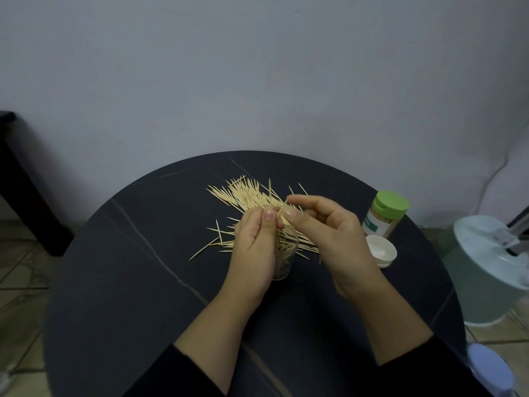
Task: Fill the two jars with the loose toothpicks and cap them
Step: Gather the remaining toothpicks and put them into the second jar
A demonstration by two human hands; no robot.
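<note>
Toward the far middle of the round dark table point(128, 282), the loose toothpicks point(243, 193) are spread in a fan, well inside the rim. Bare tabletop is left on the left side and along the near edge, which is crossed by both forearms. At the right edge, less room is left: a capped jar point(383, 222) with a green lid point(392, 203), packed with toothpicks, is stood just beyond a white cap point(380, 249) laid hollow side up. Off that edge, on the floor, a pale green bin point(486, 276) is seen. At the centre, a clear jar point(287, 253), partly filled with toothpicks, is gripped by the left hand point(254, 245), whose fingers are wrapped round it. Just above its mouth, a toothpick point(282, 209) is pinched between thumb and forefinger of the right hand point(329, 233).
</note>
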